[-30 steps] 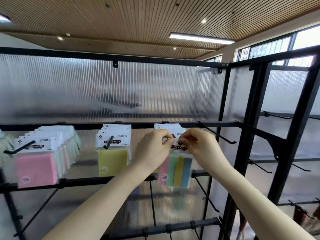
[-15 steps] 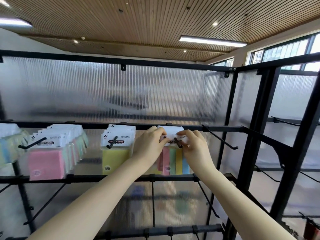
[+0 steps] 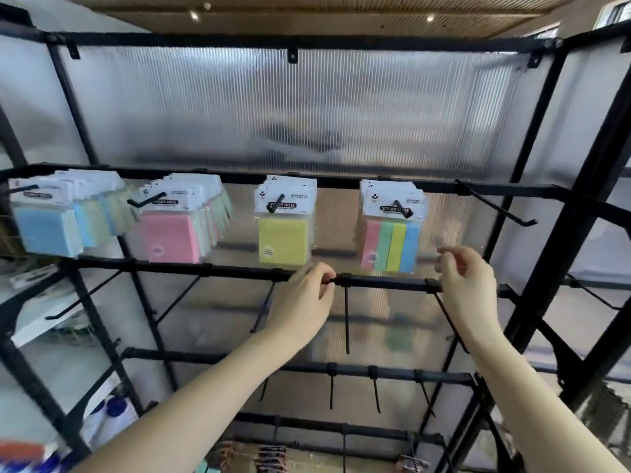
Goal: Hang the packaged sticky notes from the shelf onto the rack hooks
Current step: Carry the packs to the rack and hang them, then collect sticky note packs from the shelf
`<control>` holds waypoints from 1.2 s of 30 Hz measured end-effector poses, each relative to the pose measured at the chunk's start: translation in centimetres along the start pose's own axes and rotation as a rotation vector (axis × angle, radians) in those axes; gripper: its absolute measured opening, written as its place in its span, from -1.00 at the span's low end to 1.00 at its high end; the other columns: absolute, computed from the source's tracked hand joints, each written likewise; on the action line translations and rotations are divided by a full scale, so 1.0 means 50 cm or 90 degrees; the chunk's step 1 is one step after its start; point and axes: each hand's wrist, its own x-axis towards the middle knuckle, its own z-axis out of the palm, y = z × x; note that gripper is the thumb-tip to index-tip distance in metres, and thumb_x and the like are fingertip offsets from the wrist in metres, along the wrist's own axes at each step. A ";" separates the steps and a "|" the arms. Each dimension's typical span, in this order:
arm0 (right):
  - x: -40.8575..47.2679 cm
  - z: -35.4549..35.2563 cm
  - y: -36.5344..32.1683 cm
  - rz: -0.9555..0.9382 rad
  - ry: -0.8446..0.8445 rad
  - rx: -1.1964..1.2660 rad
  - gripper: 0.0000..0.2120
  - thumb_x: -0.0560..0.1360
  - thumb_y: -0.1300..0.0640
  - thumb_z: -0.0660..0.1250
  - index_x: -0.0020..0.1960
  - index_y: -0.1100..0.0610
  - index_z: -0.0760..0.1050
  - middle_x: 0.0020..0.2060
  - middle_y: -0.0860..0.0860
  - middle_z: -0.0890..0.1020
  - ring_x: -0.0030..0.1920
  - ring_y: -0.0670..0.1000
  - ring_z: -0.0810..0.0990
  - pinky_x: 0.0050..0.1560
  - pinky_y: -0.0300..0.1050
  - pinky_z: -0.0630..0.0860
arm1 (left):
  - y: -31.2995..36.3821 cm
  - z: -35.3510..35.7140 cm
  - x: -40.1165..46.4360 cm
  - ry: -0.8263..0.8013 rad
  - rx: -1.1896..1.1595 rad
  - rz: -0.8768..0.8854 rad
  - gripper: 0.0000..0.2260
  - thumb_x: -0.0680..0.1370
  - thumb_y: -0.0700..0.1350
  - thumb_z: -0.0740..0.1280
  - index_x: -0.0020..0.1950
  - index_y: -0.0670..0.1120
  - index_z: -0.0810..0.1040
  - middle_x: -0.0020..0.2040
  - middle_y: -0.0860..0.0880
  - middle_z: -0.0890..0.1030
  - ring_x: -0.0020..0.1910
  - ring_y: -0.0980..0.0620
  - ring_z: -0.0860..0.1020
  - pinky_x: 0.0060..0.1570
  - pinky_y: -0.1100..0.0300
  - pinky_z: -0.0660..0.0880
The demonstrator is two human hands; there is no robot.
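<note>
Matt black metal rack (image 3: 375, 285) and hooks (image 3: 495, 204); ribbed translucent plastic back panel (image 3: 273, 107), faintly glossy. Glossy clear plastic packets (image 3: 392, 227) with white paper header cards, centre frame. Slatted wood ceiling (image 3: 307, 15), top.
</note>
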 end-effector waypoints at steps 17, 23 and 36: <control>-0.399 0.398 -0.263 -0.113 -0.516 -0.154 -0.79 0.60 0.16 0.21 0.14 0.16 0.56 -0.04 0.05 0.63 -0.05 0.04 0.59 -0.09 -0.19 0.48 | -0.372 -0.398 -0.338 -0.036 0.140 -0.178 -0.85 0.59 -0.13 0.23 0.11 0.00 0.53 0.08 0.07 0.59 0.04 0.05 0.56 0.00 0.06 0.52; -0.598 0.631 -0.419 -0.232 -0.649 -0.149 -0.79 0.59 0.15 0.19 0.08 0.18 0.57 -0.02 0.04 0.63 -0.01 0.06 0.60 -0.01 -0.11 0.51 | -0.529 -0.627 -0.487 0.001 0.207 -0.329 -0.86 0.58 -0.10 0.22 0.07 0.07 0.53 0.00 0.10 0.61 -0.06 0.06 0.58 -0.09 0.07 0.54; -0.855 1.060 -0.622 -0.451 -0.826 -0.154 -0.75 0.57 0.16 0.14 0.09 0.18 0.56 0.06 0.10 0.64 0.04 0.13 0.58 0.03 -0.04 0.50 | -0.818 -0.901 -0.638 0.063 0.272 -0.523 -0.78 0.56 -0.21 0.17 0.12 -0.04 0.52 0.06 0.01 0.60 0.00 0.01 0.56 -0.16 0.21 0.40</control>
